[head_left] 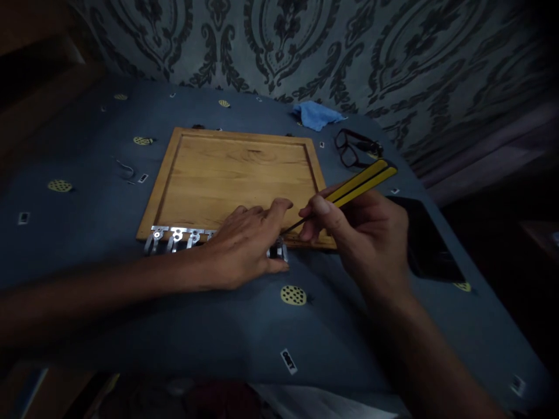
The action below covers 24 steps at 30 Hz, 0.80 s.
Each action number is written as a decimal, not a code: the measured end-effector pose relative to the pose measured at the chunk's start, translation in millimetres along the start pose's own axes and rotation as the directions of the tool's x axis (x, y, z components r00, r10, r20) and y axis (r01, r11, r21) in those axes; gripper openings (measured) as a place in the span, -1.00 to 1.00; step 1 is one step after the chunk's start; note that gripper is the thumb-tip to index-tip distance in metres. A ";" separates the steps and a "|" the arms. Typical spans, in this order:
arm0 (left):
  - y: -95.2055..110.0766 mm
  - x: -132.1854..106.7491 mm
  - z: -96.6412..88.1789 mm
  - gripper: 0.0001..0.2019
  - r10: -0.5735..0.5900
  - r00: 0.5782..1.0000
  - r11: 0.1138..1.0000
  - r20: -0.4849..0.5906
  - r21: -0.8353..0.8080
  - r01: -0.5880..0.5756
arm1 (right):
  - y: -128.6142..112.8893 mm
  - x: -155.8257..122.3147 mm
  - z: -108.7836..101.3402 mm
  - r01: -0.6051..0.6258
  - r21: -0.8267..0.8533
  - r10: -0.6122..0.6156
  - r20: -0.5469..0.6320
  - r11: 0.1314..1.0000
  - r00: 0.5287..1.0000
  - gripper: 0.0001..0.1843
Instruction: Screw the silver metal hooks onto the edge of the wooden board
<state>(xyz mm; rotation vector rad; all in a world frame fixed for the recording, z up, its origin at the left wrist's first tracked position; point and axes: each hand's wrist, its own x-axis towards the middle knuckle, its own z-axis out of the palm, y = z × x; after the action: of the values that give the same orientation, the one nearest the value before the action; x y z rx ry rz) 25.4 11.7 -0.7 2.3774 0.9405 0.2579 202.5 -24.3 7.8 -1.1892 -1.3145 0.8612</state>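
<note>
A wooden board (236,174) with a raised frame lies on the cloth. Along its near edge runs a metal hook rail (186,235) with several hooks and screw heads. My left hand (242,247) lies across the rail, holding it against the board, thumb below a hook and index finger stretched over the wood; it hides the rail's middle. In my right hand (371,235) is a screwdriver (362,181) with a yellow and black handle, tilted. Its thin dark shaft points down-left to the rail's right end by my left thumb. The exact tip contact is too dark to tell.
Behind the board at the right lie a blue cloth (317,114) and dark-framed glasses (349,148). A dark flat device (430,238) sits right of my right hand. The blue tablecloth (174,331) has pineapple prints. A patterned curtain or wall covering (279,43) borders the far side.
</note>
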 end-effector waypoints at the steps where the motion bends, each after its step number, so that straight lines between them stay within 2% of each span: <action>1: 0.3 0.0 -0.1 -0.22 -0.002 1.000 1.000 -0.006 -0.005 0.002 | 0.9 -0.4 1.3 0.006 0.005 -0.006 -0.014 1.000 1.000 -0.64; 6: 1.1 0.5 -0.3 -0.26 -0.005 1.000 1.000 -0.010 0.000 0.005 | 3.7 0.2 2.9 -0.011 0.069 0.013 -0.030 0.998 0.999 -0.60; 13: -2.2 0.5 2.7 -0.32 0.032 0.999 0.999 -0.038 0.024 -0.031 | 5.6 6.1 -5.5 0.005 0.144 -0.018 0.091 0.990 0.996 -0.64; 18: 1.7 0.6 -1.6 -0.21 -0.001 1.000 1.000 0.000 0.021 0.001 | 5.7 4.4 -2.8 0.026 0.097 -0.026 -0.001 0.995 1.000 -0.67; 24: 1.7 -0.2 -1.8 -0.25 0.011 1.000 1.000 -0.011 0.018 -0.011 | 5.1 4.4 -1.1 0.017 0.103 -0.014 -0.025 0.995 1.000 -0.64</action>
<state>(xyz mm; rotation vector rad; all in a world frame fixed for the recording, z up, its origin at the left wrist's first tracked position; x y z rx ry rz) 25.6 11.3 1.8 2.4011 0.9388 0.2686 204.9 -19.1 4.2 -1.1039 -1.2430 0.8903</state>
